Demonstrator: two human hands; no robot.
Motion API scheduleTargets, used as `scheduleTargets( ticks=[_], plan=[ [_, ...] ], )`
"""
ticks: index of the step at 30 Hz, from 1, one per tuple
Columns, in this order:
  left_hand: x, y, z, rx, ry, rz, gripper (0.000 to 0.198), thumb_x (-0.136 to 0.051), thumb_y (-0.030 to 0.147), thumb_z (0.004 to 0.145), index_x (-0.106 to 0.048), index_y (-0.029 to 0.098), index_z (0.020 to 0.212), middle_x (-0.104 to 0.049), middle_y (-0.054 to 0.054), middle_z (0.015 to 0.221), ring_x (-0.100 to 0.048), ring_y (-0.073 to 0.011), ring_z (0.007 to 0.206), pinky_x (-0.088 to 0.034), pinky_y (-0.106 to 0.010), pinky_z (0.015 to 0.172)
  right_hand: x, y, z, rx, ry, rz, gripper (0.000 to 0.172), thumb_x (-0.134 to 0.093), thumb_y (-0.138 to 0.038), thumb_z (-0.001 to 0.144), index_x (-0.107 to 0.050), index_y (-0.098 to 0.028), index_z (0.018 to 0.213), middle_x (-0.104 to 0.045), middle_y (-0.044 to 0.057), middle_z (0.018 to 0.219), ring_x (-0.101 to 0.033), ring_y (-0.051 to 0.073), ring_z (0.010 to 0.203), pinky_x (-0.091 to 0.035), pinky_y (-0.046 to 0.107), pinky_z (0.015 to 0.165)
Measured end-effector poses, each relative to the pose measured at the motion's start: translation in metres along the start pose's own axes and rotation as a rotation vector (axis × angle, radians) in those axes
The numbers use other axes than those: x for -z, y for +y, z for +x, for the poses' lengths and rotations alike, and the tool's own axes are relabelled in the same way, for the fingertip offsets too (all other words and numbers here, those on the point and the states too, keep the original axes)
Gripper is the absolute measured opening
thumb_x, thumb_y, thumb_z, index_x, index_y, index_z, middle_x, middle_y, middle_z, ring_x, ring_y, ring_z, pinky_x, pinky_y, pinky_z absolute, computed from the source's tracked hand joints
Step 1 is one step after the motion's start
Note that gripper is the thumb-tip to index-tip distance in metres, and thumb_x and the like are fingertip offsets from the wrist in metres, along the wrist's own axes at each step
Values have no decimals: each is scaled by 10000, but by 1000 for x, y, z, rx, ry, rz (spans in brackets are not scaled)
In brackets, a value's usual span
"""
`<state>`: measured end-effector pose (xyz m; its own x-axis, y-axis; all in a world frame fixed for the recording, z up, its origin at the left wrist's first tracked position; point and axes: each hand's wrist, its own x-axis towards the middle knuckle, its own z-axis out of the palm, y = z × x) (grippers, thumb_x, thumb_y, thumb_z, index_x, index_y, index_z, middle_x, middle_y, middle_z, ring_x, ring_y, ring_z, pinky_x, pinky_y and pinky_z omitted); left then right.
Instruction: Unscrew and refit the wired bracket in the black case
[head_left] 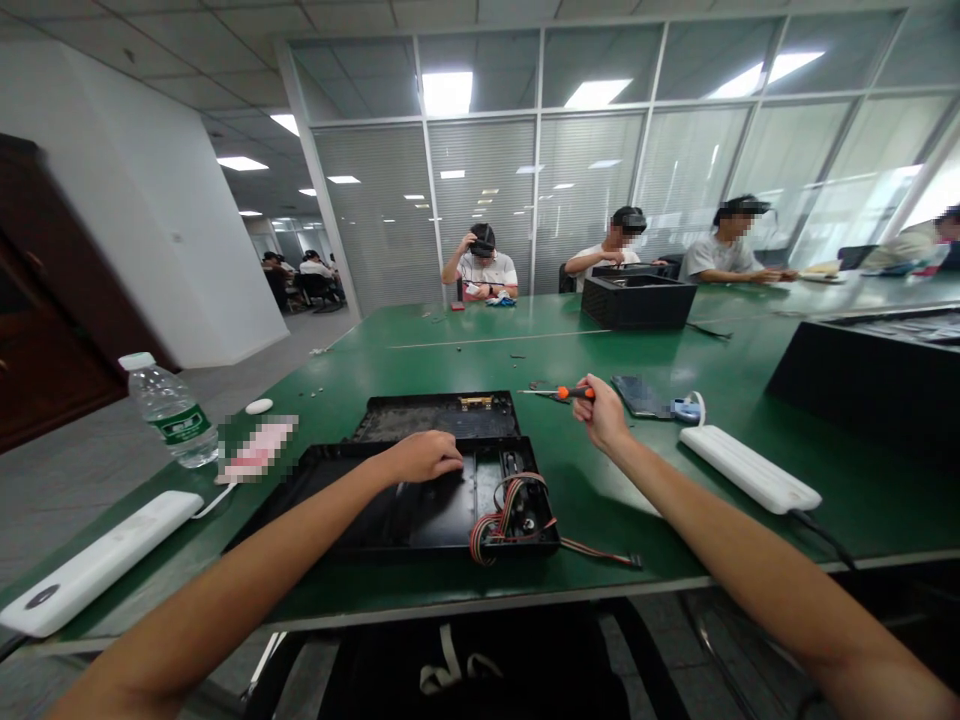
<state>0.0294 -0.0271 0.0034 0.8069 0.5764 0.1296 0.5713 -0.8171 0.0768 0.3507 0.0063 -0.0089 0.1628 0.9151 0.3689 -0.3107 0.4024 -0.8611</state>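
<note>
My right hand (601, 412) is closed round the handle of an orange-and-black screwdriver (576, 393), its thin shaft pointing left above the table. My left hand (429, 457) hovers over or rests on a black metal case (352, 500) lying open in front of me; its fingers curl inward, and what they hold, if anything, is hidden. Striped ribbon wires (510, 510) bunch at the case's right end, and one lead with a connector (634, 561) trails onto the table. Behind it lies a black panel (435, 415) with a brass-coloured strip (476, 403) on its edge.
White power strips (750, 470) lie on both sides of the green table (450, 350). At left are a water bottle (176, 415) and a pink phone-like item (259, 448). A dark phone (640, 397) sits right. Black boxes (637, 303) and several people (487, 270) are beyond.
</note>
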Motion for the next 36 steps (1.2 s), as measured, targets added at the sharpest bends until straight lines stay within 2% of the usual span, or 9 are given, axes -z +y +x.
scheduleTargets(
  ticks=[3, 6, 11, 13, 16, 20, 25, 30, 36],
  plan=[
    [14, -7, 0, 30, 110, -1, 305, -370, 313, 912, -578, 192, 1100, -574, -61, 943, -532, -154, 902, -387, -249, 837, -3, -12, -1, 9, 74, 127, 281, -426, -488, 796, -459, -209, 783, -242, -102, 446, -275, 64, 337, -266, 181, 336],
    [22, -21, -3, 96, 148, 28, 321, -375, 304, 908, -525, 166, 1156, -543, -78, 1032, -505, -169, 972, -376, -274, 884, -10, -29, -11, -28, 38, 142, 345, -427, -543, 791, -474, -203, 826, -366, -67, 531, -400, 72, 418, -311, 183, 361],
    [12, -30, -14, 121, 59, 87, 251, -428, 290, 881, -587, 147, 1013, -550, -81, 1003, -523, -171, 945, -382, -277, 890, -23, -48, -57, -76, -342, -143, 268, -491, -430, 801, -461, -188, 913, -522, 14, 818, -510, 92, 571, -413, 224, 472],
    [9, -27, -17, 113, 64, 115, 245, -412, 286, 888, -606, 145, 940, -545, -81, 1011, -528, -166, 936, -377, -272, 898, -26, -52, -84, 32, -541, -364, 176, -492, -352, 810, -437, -190, 850, -524, 25, 854, -523, 105, 618, -435, 256, 544],
    [9, -25, -15, 103, 72, 150, 260, -399, 303, 893, -609, 151, 878, -545, -77, 1013, -534, -162, 920, -379, -265, 884, -28, -54, -122, 345, -809, -813, 112, -467, -287, 821, -448, -182, 788, -534, 53, 898, -522, 129, 718, -410, 266, 607],
    [7, -39, -1, 72, 40, 114, 251, -465, 369, 858, -602, 170, 930, -576, -62, 960, -531, -170, 903, -383, -253, 830, -27, -48, -153, 683, -1038, -1310, 181, -481, -356, 831, -509, -180, 862, -566, 45, 820, -513, 144, 678, -322, 249, 518],
    [-5, -63, 19, 154, -182, -29, 245, -530, 406, 802, -608, 174, 819, -577, 8, 703, -516, -113, 616, -362, -183, 559, -21, -43, -164, 939, -1096, -1396, 248, -394, -333, 896, -508, -184, 734, -544, 10, 643, -475, 127, 574, -220, 274, 466],
    [-7, -65, 23, 32, -143, 92, 155, -587, 345, 771, -584, 190, 767, -589, 0, 739, -535, -134, 689, -369, -194, 625, -17, -49, -175, 928, -1089, -1393, 261, -398, -334, 894, -498, -190, 702, -538, 5, 621, -462, 126, 551, -189, 288, 464],
    [34, -53, 21, -26, -86, 240, 176, -533, 340, 822, -593, 175, 817, -608, -35, 802, -552, -162, 776, -372, -219, 705, -25, -36, -152, 811, -1048, -1471, 217, -430, -328, 865, -536, -183, 742, -570, 16, 690, -490, 124, 587, -211, 265, 476]
  ],
)
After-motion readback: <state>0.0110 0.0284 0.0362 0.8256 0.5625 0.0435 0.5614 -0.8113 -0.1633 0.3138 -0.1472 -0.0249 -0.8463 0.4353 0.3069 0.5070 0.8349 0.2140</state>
